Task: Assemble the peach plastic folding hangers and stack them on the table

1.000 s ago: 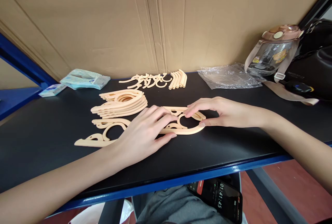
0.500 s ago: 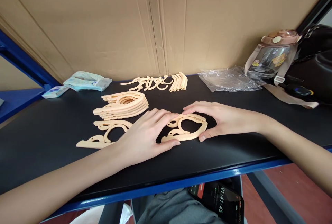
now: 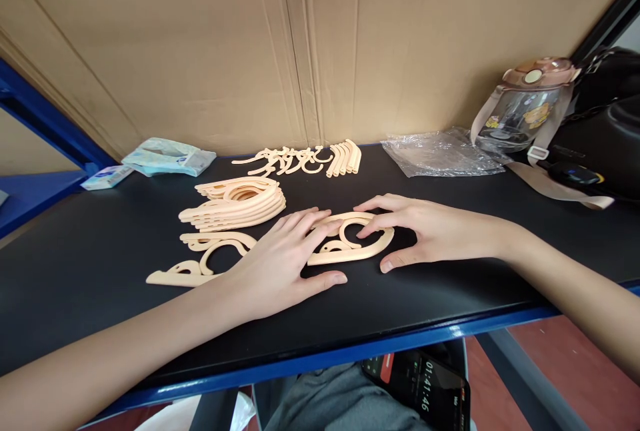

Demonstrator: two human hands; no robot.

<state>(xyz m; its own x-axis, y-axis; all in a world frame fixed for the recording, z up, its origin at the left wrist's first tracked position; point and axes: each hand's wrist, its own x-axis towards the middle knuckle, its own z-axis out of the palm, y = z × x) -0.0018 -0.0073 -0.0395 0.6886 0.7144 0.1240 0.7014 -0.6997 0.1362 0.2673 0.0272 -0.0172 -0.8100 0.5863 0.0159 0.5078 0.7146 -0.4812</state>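
A beige plastic folding hanger (image 3: 370,252) lies folded on the black tabletop, its curved hook inside the loop. My left hand (image 3: 280,261) rests with stretched fingers over the hanger's left end, which they partly hide; its thumb points right, apart from the hanger. At the other end my right hand (image 3: 420,228) is spread, with fingertips at the loop's far side and over its opening, and the thumb just off the near rim. Another folded hanger (image 3: 183,278) lies left of my left hand, partly covered by it. Behind that is a neat stack of folded hangers (image 3: 240,208).
Loose hooks (image 3: 285,159) and several short curved pieces (image 3: 345,158) lie at the back by the cardboard wall (image 3: 200,51). A tissue pack (image 3: 170,156) is back left. Clear plastic wrap (image 3: 443,152) and a strapped water bottle (image 3: 525,108) stand right; a phone (image 3: 425,391) is below the edge.
The folding hanger has turned slightly and shifted a little away and to the left. My right thumb has come off its near rim, and a right finger now reaches over the loop.
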